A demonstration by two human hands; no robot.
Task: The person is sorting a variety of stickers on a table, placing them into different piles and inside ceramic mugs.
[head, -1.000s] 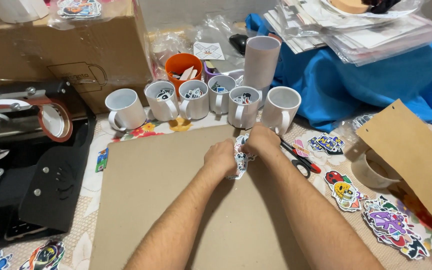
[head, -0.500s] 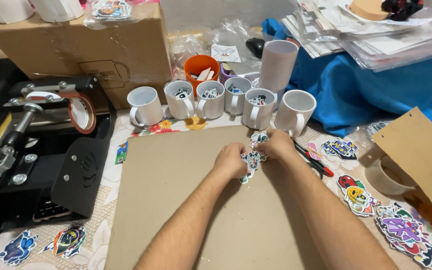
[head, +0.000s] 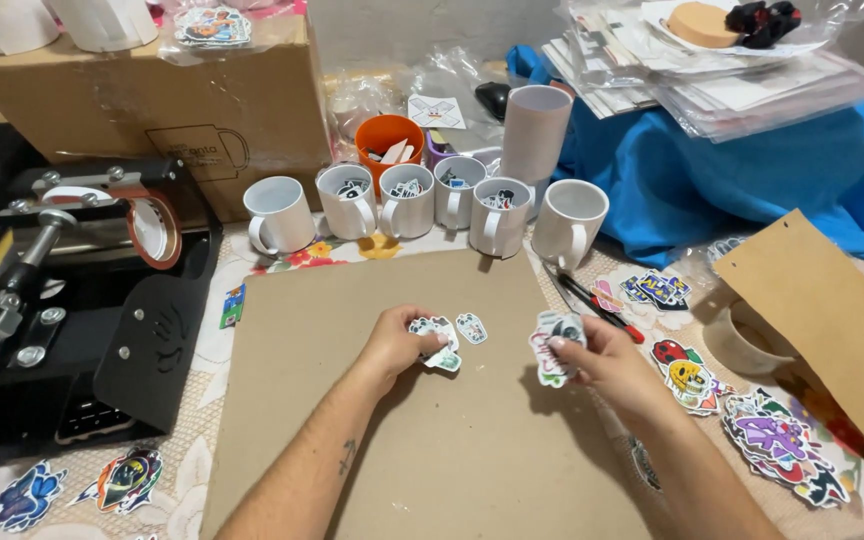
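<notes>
My left hand (head: 400, 345) holds a few small cut-out stickers (head: 439, 338) fanned between thumb and fingers, above a brown cardboard sheet (head: 422, 470). One small sticker (head: 471, 327) shows just right of that bunch. My right hand (head: 602, 362) holds a small stack of stickers (head: 556, 346) upright, a short gap to the right of the left hand. Both hands hover over the cardboard's middle.
A row of white mugs (head: 407, 203) stands behind the cardboard, with an orange cup (head: 389, 146) and a tall pale tumbler (head: 535, 134). A black mug press (head: 72, 290) sits left. Loose stickers (head: 777, 450) and a brown envelope (head: 832, 320) lie right, red-handled scissors (head: 597, 305) nearby.
My hands were together on one bunch of stickers near the mugs. They have drawn apart and nearer to me, each now holding part of the stickers.
</notes>
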